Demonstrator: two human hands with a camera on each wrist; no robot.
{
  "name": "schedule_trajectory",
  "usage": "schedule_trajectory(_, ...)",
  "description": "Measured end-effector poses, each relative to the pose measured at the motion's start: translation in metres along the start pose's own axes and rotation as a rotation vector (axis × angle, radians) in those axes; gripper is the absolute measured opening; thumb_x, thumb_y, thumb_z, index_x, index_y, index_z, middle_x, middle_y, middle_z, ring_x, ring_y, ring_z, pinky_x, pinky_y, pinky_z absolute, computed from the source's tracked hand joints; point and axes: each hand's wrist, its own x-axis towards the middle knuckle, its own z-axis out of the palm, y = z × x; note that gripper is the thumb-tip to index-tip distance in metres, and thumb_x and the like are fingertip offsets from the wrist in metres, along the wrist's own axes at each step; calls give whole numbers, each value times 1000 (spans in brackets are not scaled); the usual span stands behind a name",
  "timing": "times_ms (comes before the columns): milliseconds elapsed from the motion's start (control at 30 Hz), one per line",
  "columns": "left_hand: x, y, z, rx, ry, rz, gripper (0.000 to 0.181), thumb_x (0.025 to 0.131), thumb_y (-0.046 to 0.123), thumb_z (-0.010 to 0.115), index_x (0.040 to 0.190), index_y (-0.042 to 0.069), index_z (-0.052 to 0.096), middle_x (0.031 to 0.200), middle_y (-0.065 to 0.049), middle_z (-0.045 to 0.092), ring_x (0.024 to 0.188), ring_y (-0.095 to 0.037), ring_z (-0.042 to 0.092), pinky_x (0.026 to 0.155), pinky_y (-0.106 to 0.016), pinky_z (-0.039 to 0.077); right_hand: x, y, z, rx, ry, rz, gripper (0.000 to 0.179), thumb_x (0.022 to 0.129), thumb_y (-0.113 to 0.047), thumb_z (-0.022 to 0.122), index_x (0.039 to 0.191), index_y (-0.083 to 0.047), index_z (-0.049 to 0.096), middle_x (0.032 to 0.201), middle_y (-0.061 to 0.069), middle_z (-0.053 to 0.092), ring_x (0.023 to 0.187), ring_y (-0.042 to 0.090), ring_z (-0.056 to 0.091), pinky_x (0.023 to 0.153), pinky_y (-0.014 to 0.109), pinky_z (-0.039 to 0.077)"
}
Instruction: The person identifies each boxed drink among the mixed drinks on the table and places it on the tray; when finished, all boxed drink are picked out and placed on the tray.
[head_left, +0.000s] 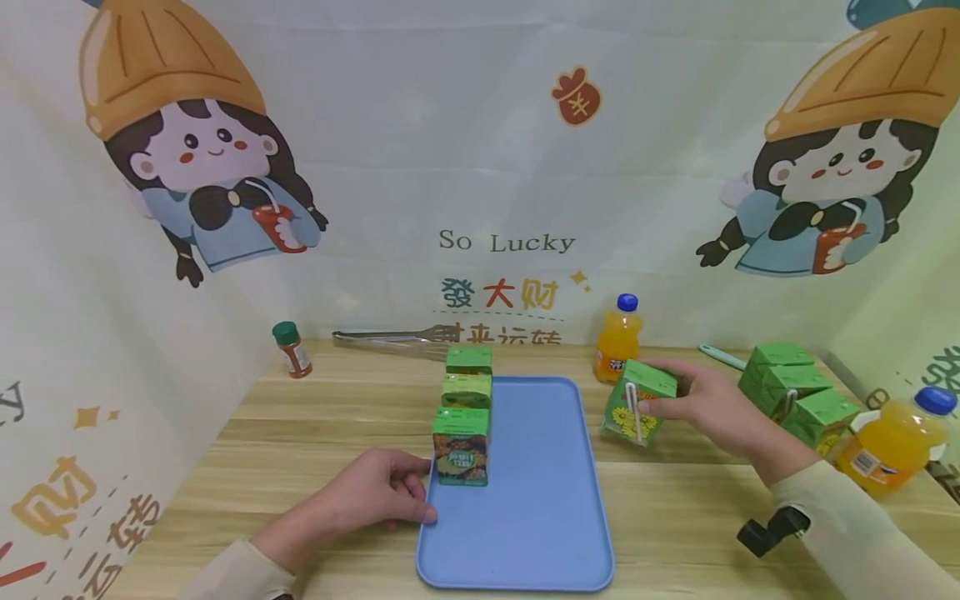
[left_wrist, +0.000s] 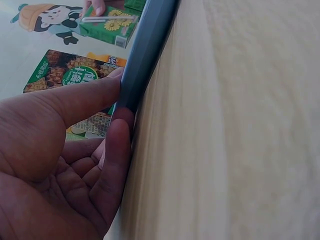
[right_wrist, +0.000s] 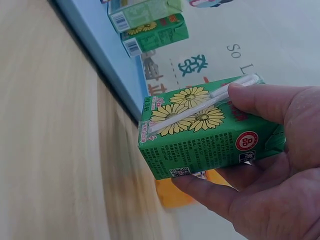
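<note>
My right hand (head_left: 712,408) holds a green drink carton (head_left: 647,392) with yellow flowers, between thumb and fingers. The right wrist view shows a wrapped straw (right_wrist: 200,107) along its side. The carton is tilted, off the table, to the right of a blue tray (head_left: 532,500). My left hand (head_left: 367,496) pinches the tray's left rim, seen edge-on as a dark strip (left_wrist: 150,47) in the left wrist view. Along the tray's left side stand three cartons in a row; the nearest carton (head_left: 461,458) has a brown picture front, and the others are partly hidden behind it.
Several green cartons (head_left: 795,387) stand at the right, beside an orange juice bottle (head_left: 892,446). Another juice bottle (head_left: 619,337) stands behind the held carton. Metal tongs (head_left: 390,337) and a green-capped spice jar (head_left: 292,350) lie at the back left. A light-green handle (head_left: 722,357) shows at the back right.
</note>
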Motion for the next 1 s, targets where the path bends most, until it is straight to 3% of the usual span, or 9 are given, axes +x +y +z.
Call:
schedule_trajectory(533, 0, 0, -2, 4, -4, -10, 78, 89, 16, 96, 147, -20, 58, 92, -5, 74, 75, -18, 68, 57, -29, 58, 48, -24, 18, 10, -85, -27, 65, 102, -17, 82, 159, -1, 56, 132, 18, 72, 114, 30, 70, 97, 44, 60)
schedule_trajectory(1000, 0, 0, -1, 2, -6, -13, 77, 89, 16, 96, 147, -19, 58, 93, -5, 74, 75, -17, 68, 57, -29, 58, 79, -36, 34, -11, -134, -20, 66, 100, -20, 84, 161, -11, 59, 142, 16, 71, 129, 35, 68, 110, 56, 56)
